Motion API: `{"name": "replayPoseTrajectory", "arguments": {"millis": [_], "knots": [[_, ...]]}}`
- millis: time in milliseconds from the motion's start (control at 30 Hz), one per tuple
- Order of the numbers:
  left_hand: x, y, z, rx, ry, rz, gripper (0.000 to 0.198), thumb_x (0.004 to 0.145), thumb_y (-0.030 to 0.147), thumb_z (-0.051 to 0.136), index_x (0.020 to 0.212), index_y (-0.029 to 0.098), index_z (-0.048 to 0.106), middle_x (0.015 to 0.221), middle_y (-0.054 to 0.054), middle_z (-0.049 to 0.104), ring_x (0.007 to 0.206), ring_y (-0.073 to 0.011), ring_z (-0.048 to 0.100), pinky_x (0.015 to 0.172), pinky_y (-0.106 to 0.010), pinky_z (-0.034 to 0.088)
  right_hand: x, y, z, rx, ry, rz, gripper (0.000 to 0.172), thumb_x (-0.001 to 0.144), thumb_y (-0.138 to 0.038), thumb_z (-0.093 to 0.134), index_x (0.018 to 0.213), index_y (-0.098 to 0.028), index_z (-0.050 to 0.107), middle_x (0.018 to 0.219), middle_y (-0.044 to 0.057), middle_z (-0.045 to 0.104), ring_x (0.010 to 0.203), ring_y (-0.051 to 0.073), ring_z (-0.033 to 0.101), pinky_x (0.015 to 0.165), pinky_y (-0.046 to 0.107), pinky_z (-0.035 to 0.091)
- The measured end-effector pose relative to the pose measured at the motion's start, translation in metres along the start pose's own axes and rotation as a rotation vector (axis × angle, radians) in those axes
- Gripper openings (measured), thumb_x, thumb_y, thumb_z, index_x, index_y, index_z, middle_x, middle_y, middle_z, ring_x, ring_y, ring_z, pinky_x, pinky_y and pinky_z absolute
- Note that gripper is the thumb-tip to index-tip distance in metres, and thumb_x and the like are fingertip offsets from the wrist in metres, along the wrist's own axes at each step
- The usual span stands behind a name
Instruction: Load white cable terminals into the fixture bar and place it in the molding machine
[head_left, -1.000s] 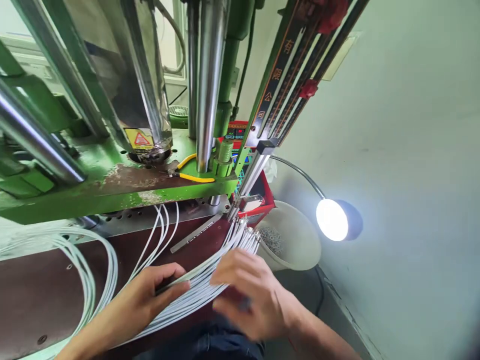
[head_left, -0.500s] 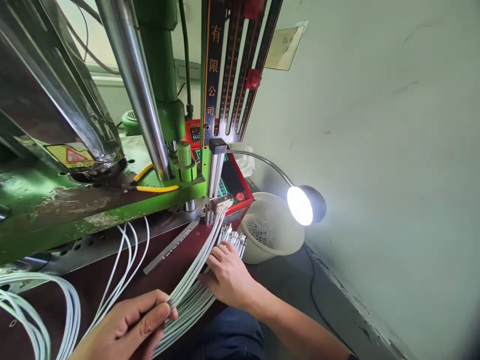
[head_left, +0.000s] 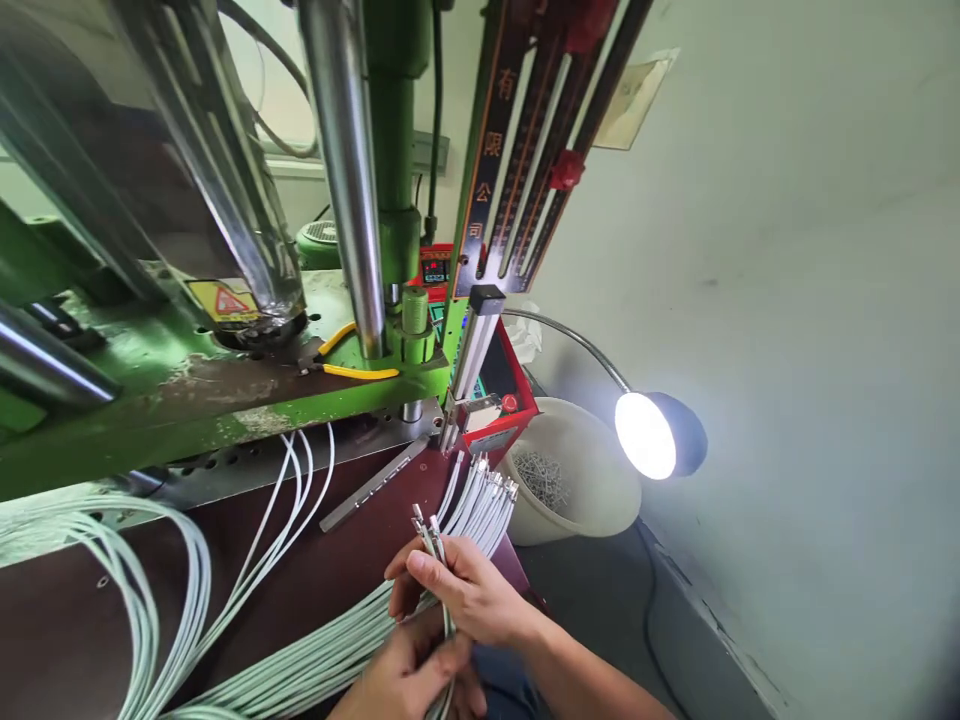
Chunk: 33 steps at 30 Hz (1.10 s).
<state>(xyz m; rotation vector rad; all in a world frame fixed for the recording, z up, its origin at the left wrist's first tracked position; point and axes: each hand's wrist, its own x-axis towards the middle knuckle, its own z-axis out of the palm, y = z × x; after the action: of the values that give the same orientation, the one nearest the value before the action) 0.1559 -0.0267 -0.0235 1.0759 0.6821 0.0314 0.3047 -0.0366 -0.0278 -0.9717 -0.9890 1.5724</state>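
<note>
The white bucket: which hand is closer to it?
Right. The right hand is below and left of the white bucket in the picture; the left hand is lower and farther left.

The lamp (head_left: pixel 646 436) glares white, haloing the wall (head_left: pixel 810 380); upper left blurs.

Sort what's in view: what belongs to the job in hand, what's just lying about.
Seemingly in the job:
held cables, in left hand and right hand
cable bundle on the table

Seemingly lying about:
yellow-handled pliers on the machine
metal bar on the table
</note>
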Motion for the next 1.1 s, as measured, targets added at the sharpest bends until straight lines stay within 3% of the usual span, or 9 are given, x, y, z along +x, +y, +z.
{"name": "replayPoseTrajectory", "arguments": {"millis": [133, 267, 367, 467, 633, 700, 833, 933, 1100], "knots": [[0.021, -0.016, 0.009, -0.150, -0.053, 0.015, 0.056, 0.072, 0.074, 0.056, 0.085, 0.019, 0.059, 0.050, 0.000, 0.058, 0.040, -0.0115, 0.042, 0.046, -0.026, 0.030, 0.002, -0.010, -0.008, 0.006, -0.011, -0.007, 0.053, 0.088, -0.062, 0.052, 0.093, -0.012, 0.068, 0.075, 0.005, 0.067, 0.068, 0.013, 0.062, 0.069, 0.027, 0.050], [0.026, -0.021, 0.017, -0.309, 0.002, 0.070, 0.057, 0.067, 0.074, 0.061, 0.080, 0.019, 0.057, 0.055, -0.003, 0.063, 0.041, -0.0139, 0.050, 0.045, -0.027, 0.034, -0.001, -0.013, -0.012, -0.137, -0.129, 0.098, 0.054, 0.091, -0.061, 0.047, 0.094, -0.012, 0.071, 0.079, 0.007, 0.069, 0.076, 0.015, 0.065, 0.074, 0.029, 0.052], [0.023, -0.013, 0.028, -0.447, 0.122, 0.140, 0.051, 0.071, 0.070, 0.061, 0.078, 0.019, 0.056, 0.050, 0.000, 0.060, 0.035, -0.0113, 0.044, 0.042, -0.026, 0.030, -0.001, -0.020, -0.017, -0.199, -0.107, 0.107, 0.049, 0.094, -0.055, 0.047, 0.113, -0.014, 0.066, 0.093, 0.010, 0.070, 0.085, 0.017, 0.067, 0.078, 0.032, 0.053], [0.021, -0.009, 0.035, -0.479, 0.067, 0.138, 0.052, 0.072, 0.067, 0.063, 0.085, 0.016, 0.060, 0.045, 0.000, 0.057, 0.033, -0.0090, 0.038, 0.040, -0.024, 0.023, 0.004, -0.039, -0.022, -0.289, -0.037, -0.039, 0.051, 0.094, -0.052, 0.049, 0.134, -0.019, 0.052, 0.117, 0.012, 0.066, 0.105, 0.019, 0.063, 0.089, 0.035, 0.051], [0.022, -0.009, 0.035, -0.542, 0.059, 0.172, 0.056, 0.066, 0.071, 0.065, 0.069, 0.016, 0.064, 0.050, -0.004, 0.060, 0.039, -0.0139, 0.049, 0.042, -0.027, 0.035, 0.017, -0.071, -0.016, -0.725, -0.643, 0.039, 0.058, 0.092, -0.059, 0.046, 0.130, -0.019, 0.060, 0.126, 0.012, 0.063, 0.116, 0.021, 0.060, 0.099, 0.032, 0.045], [0.020, -0.004, 0.031, -0.578, 0.131, 0.206, 0.054, 0.066, 0.069, 0.066, 0.060, 0.015, 0.063, 0.052, -0.006, 0.060, 0.045, -0.0158, 0.054, 0.046, -0.029, 0.041, 0.025, -0.073, -0.012, -0.769, -0.763, 0.064, 0.062, 0.092, -0.062, 0.042, 0.130, -0.016, 0.060, 0.123, 0.013, 0.065, 0.115, 0.022, 0.061, 0.097, 0.030, 0.047], [0.007, 0.010, 0.018, -0.704, 0.242, 0.235, 0.033, 0.071, 0.047, 0.074, 0.082, 0.016, 0.067, 0.064, -0.003, 0.063, 0.054, -0.0139, 0.056, 0.057, -0.029, 0.045, 0.055, -0.059, -0.015, -0.843, -0.399, -0.069, 0.048, 0.100, -0.047, 0.037, 0.131, -0.016, 0.056, 0.121, 0.010, 0.065, 0.109, 0.018, 0.062, 0.093, 0.031, 0.049], [-0.001, 0.015, 0.008, -0.699, 0.234, 0.265, 0.033, 0.074, 0.039, 0.073, 0.096, 0.016, 0.064, 0.071, -0.002, 0.065, 0.060, -0.0143, 0.058, 0.062, -0.029, 0.046, 0.081, -0.043, -0.027, -1.289, -0.092, -0.206, 0.038, 0.091, -0.030, 0.060, 0.126, -0.016, 0.060, 0.120, 0.012, 0.062, 0.114, 0.023, 0.055, 0.102, 0.042, 0.042], [-0.002, 0.010, 0.003, -0.596, 0.263, 0.288, 0.035, 0.079, 0.040, 0.068, 0.102, 0.016, 0.058, 0.072, -0.003, 0.067, 0.054, -0.0127, 0.057, 0.060, -0.029, 0.044, 0.102, -0.027, -0.037, -1.657, -0.156, -0.281, 0.021, 0.089, -0.028, 0.063, 0.103, -0.014, 0.068, 0.105, 0.011, 0.062, 0.103, 0.025, 0.054, 0.093, 0.042, 0.046]]}}
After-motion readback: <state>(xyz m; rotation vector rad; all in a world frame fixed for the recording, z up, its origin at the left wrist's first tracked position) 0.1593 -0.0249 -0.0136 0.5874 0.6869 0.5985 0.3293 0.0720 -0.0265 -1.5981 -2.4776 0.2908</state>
